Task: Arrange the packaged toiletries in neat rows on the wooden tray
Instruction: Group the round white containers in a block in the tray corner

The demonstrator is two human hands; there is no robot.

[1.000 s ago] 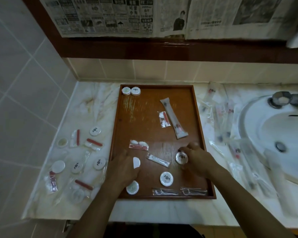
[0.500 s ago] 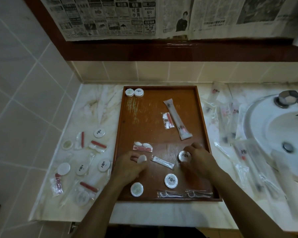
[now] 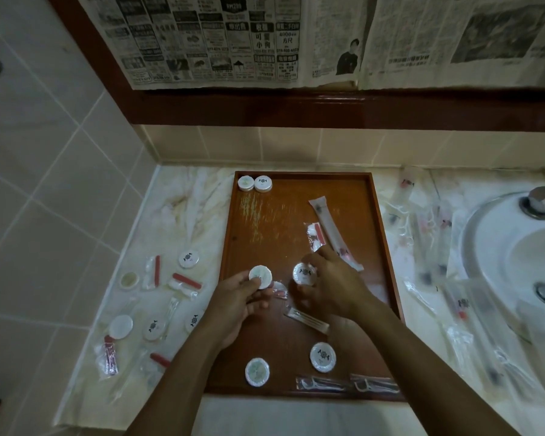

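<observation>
The wooden tray [image 3: 265, 221] lies on the marble counter. My left hand [image 3: 233, 305] holds a round white soap packet [image 3: 260, 276] above the tray's middle. My right hand [image 3: 331, 286] grips another round packet [image 3: 304, 273] beside it. Two round packets [image 3: 254, 183] sit side by side in the tray's far left corner. A long toothbrush sachet [image 3: 334, 234] and a small red-and-white packet [image 3: 314, 234] lie at the right. Near the front are a cotton-bud packet [image 3: 307, 319], two more round packets [image 3: 322, 357] [image 3: 257, 371] and floss-pick packets [image 3: 346, 385].
Several loose packets [image 3: 158, 297] lie scattered on the counter left of the tray. Clear long sachets [image 3: 428, 247] crowd the counter between the tray and the white sink [image 3: 516, 262]. A tiled wall stands at left, and newspaper covers the mirror behind.
Both hands have lifted their round packets off the tray's front area and carried them toward the middle. The view has tilted downward.
</observation>
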